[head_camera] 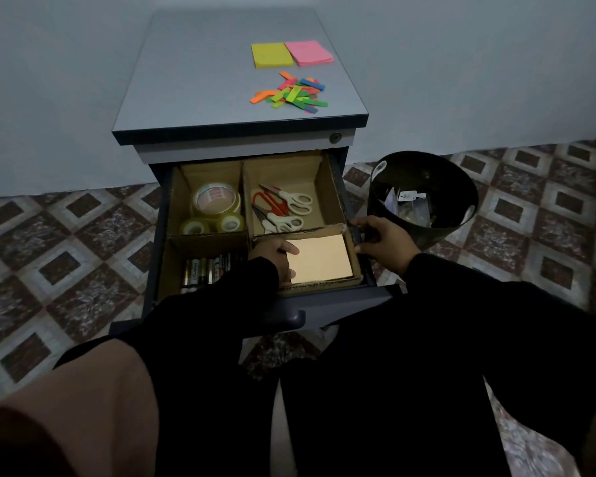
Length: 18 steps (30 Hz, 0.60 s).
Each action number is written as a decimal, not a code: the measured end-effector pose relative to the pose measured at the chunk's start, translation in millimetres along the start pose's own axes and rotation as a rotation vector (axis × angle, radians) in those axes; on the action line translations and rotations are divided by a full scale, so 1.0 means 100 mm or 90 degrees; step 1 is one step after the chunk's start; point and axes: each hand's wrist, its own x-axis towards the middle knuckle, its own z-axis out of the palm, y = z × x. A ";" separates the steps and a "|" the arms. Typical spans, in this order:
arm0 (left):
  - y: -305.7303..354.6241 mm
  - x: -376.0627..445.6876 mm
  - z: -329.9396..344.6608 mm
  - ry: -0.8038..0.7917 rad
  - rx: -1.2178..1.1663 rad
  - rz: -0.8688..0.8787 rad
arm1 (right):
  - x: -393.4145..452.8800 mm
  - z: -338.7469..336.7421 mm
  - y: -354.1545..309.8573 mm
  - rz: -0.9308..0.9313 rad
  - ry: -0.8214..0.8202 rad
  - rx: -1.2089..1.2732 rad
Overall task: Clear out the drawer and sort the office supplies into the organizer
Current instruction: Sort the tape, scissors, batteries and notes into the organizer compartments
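black bin [424, 191], patterned tile floor [66, 235]

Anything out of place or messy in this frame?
Yes: the coloured sticky tabs lie scattered in a loose heap on the cabinet top, unsorted, beside neatly placed yellow and pink note pads. The organizer compartments look tidy.

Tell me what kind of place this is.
Probably a home or small office corner: a drawer cabinet against a bare wall, its open drawer holding tape rolls and scissors, a waste bin on patterned floor tiles.
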 end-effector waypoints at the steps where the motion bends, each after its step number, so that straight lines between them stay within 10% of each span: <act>1: -0.01 0.01 0.00 0.009 0.013 -0.005 | 0.00 0.00 0.01 -0.002 0.003 0.009; 18: 0.02 0.06 0.06 0.054 0.021 -0.084 | 0.02 0.00 0.04 0.004 -0.017 0.036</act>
